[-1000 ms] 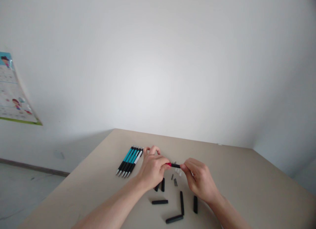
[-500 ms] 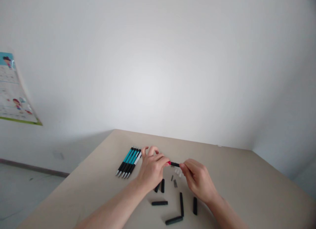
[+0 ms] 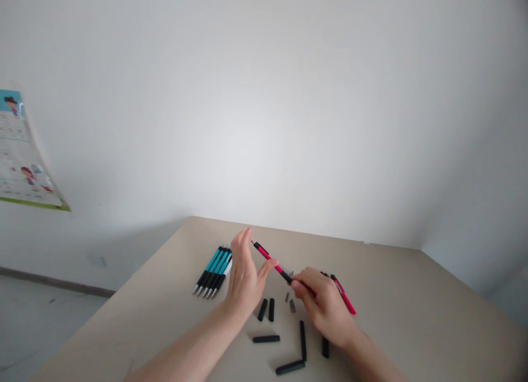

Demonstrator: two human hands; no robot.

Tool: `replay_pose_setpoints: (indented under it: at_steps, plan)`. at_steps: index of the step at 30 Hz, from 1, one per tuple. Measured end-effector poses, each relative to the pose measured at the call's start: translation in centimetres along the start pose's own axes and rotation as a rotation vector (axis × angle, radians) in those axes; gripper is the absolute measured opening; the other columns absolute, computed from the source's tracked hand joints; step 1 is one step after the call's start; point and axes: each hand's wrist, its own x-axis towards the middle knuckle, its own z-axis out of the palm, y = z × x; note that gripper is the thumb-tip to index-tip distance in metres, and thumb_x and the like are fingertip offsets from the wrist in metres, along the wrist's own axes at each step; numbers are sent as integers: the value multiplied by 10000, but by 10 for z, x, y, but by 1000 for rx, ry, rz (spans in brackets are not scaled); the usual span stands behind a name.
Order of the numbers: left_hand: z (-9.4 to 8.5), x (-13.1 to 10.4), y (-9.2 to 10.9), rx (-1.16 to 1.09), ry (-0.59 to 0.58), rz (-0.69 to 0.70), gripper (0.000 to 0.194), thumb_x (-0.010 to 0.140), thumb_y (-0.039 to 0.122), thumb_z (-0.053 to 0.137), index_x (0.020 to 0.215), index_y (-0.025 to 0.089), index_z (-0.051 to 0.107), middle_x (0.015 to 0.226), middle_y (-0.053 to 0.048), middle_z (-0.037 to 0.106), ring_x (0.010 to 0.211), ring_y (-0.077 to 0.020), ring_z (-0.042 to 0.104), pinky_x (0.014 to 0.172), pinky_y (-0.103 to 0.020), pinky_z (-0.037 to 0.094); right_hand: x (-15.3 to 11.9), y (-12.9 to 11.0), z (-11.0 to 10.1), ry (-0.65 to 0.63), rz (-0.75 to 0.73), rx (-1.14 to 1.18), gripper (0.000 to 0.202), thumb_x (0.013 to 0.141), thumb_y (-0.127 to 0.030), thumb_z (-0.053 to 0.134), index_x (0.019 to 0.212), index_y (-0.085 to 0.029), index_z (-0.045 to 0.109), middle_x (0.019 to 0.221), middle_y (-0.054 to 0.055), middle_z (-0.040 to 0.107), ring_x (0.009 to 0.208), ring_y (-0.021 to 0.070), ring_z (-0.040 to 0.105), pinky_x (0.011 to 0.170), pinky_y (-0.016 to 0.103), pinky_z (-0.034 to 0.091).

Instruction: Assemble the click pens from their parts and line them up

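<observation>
My right hand (image 3: 324,304) pinches the black grip end of a pink and black click pen (image 3: 262,251), which slants up to the left over the table. Beside the pen, my left hand (image 3: 244,275) has its fingers stretched upward and its thumb apart, crossing or touching the pink barrel; I cannot tell which. Behind my right hand lies a pink pen barrel (image 3: 348,303), partly hidden. Below the hands are several loose black grips, such as this black grip (image 3: 266,338). Small metal springs (image 3: 292,305) lie between the hands.
A row of blue and black pens (image 3: 213,269), with a white one at its right, lies left of my left hand. The beige table (image 3: 165,294) meets a white wall (image 3: 264,123). A poster (image 3: 28,151) hangs at the far left.
My left hand has let go of the pen and opened, fingers raised. The pen now tilts up to the left in my right hand, which has moved slightly left and down, uncovering pink parts behind it.
</observation>
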Motion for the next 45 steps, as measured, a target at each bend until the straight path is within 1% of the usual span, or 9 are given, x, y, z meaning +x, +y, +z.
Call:
replay_pose_setpoints:
  at_steps: [2,4,8,11,14,21,27,37,45]
  plan:
    - [3,-4,-5,-99,-38,-80,693,882,394,576,1415,184,186,1228,-178,484,1117,-274,508,896,-432,446,0,-2,1,3,11,24,279,953,-279,413,751,-188,582,675,31,596,651,161,546,580,269,386]
    - [5,-7,-6,-214,-127,-170,588,911,391,527,1379,185,238,1125,-145,569,1002,-235,581,856,-402,471,-1,-2,2,-5,9,29,262,949,-286,424,762,-190,580,681,27,593,653,161,542,584,271,383]
    - [3,-9,5,-552,-259,-296,486,956,357,445,1362,191,235,1035,-106,624,896,-179,631,829,-352,495,-2,-5,4,-32,1,24,184,904,-292,518,754,-197,564,691,13,585,657,155,535,602,268,384]
    - [0,-6,13,-789,-286,-385,510,947,366,466,1357,197,215,977,-82,635,795,-163,646,726,-310,519,-3,-7,5,-55,-7,39,193,883,-306,561,725,-196,551,706,8,589,673,149,541,614,259,392]
    - [-1,-4,16,-900,-274,-459,545,920,382,519,1348,195,239,880,-47,634,699,-148,639,649,-279,514,-2,-7,5,-58,-16,59,249,932,-312,480,731,-195,570,710,14,597,676,143,548,613,251,393]
    - [-3,-1,17,-1049,-367,-549,550,886,412,560,1334,211,313,782,5,589,439,-101,578,431,-233,462,0,-3,5,51,73,24,372,960,-347,409,650,-192,542,619,9,571,594,143,528,575,249,371]
    - [-6,2,19,-1096,-412,-595,508,865,394,588,1284,205,370,764,4,595,416,-125,590,386,-234,451,-1,1,6,85,100,19,356,954,-343,424,654,-191,543,622,11,586,583,144,534,572,245,364]
    - [-10,4,18,-1118,-445,-613,524,858,333,595,1311,190,374,729,17,577,374,-122,575,340,-213,412,-1,5,5,99,115,13,361,949,-336,421,633,-193,519,605,12,580,572,147,528,567,251,351]
    - [-7,7,6,-1163,-336,-694,546,845,290,596,1326,217,348,755,15,596,374,-101,533,337,-231,442,-3,17,5,110,148,-15,373,945,-351,423,622,-189,513,599,3,566,573,138,515,573,236,342]
